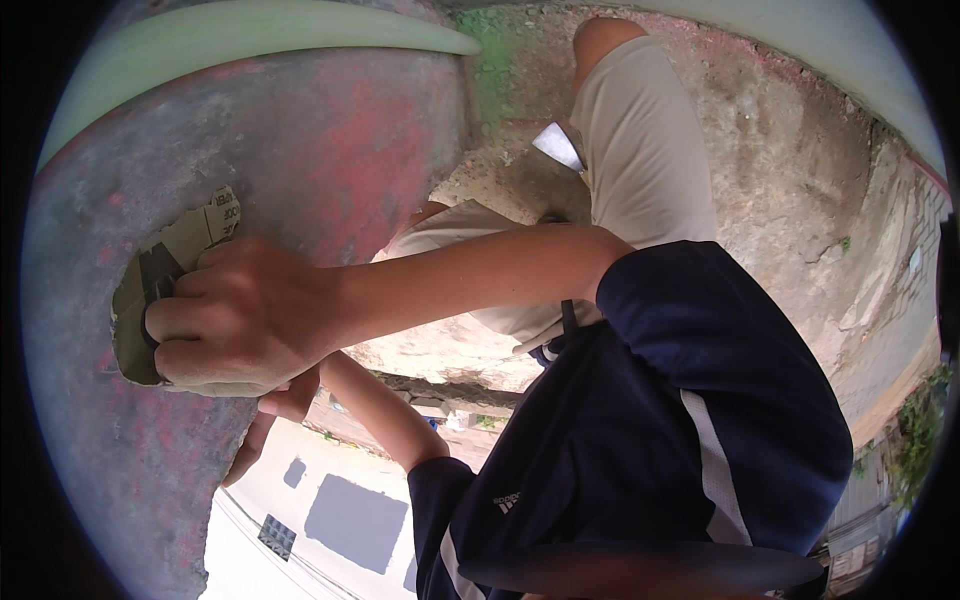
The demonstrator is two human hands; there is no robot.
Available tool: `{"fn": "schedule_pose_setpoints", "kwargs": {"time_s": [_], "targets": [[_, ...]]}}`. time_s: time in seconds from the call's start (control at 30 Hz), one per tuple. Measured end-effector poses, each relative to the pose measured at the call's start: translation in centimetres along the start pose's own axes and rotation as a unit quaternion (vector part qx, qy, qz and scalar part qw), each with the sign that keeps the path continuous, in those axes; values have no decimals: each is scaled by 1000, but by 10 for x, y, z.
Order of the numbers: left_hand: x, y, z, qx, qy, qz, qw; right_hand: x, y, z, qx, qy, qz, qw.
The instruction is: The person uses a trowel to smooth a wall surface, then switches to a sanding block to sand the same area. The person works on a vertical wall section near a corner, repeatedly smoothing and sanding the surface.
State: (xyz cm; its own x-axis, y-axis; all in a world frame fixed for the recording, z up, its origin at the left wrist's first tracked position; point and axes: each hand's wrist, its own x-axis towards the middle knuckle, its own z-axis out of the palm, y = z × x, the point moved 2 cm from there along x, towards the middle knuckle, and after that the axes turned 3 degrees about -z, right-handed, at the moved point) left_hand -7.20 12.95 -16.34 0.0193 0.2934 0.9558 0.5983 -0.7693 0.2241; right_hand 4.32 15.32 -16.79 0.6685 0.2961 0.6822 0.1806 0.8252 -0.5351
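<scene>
My right hand presses a folded sheet of tan-backed sandpaper flat against a large curved panel of worn grey and red paint. The arm reaches across from a navy sleeve on the right. The sandpaper pokes out above and to the left of the fingers. My left hand lies just below, at the panel's lower edge, mostly hidden under the right hand. Its fingers touch the rim, and its grip cannot be made out.
A pale green curved strip runs along the panel's top. My legs in beige shorts stand over rough dirt ground. A small white object lies by the legs. A pale surface with grey patches shows below.
</scene>
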Motion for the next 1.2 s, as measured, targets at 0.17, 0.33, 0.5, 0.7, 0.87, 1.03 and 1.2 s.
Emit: {"fn": "schedule_pose_setpoints", "kwargs": {"time_s": [0.17, 0.33, 0.5, 0.7, 0.87, 1.03, 1.2], "targets": [[-2, 0, -3, -2, 11, -3, 1000, -60, 89, -84, -196, -102, 171, 960], [-6, -2, -8, -3, 20, -4, 1000, -156, 159, -225, -408, -202, 388, 802], [-11, -7, -6, -17, 30, -15, 999, -179, 167, -233, -372, -200, 343, 839], [-13, -5, -3, -39, 40, -18, 998, -171, 190, -204, -322, -84, 373, 866], [-26, -13, -6, -64, 39, -35, 997, -197, 195, -196, -63, 139, 521, 840], [-36, -18, -11, -115, 18, -56, 992, -181, 174, -163, -151, 149, 439, 873], [-24, -11, 0, -130, 48, -76, 987, -110, 111, -113, -143, 164, 472, 854]]}}
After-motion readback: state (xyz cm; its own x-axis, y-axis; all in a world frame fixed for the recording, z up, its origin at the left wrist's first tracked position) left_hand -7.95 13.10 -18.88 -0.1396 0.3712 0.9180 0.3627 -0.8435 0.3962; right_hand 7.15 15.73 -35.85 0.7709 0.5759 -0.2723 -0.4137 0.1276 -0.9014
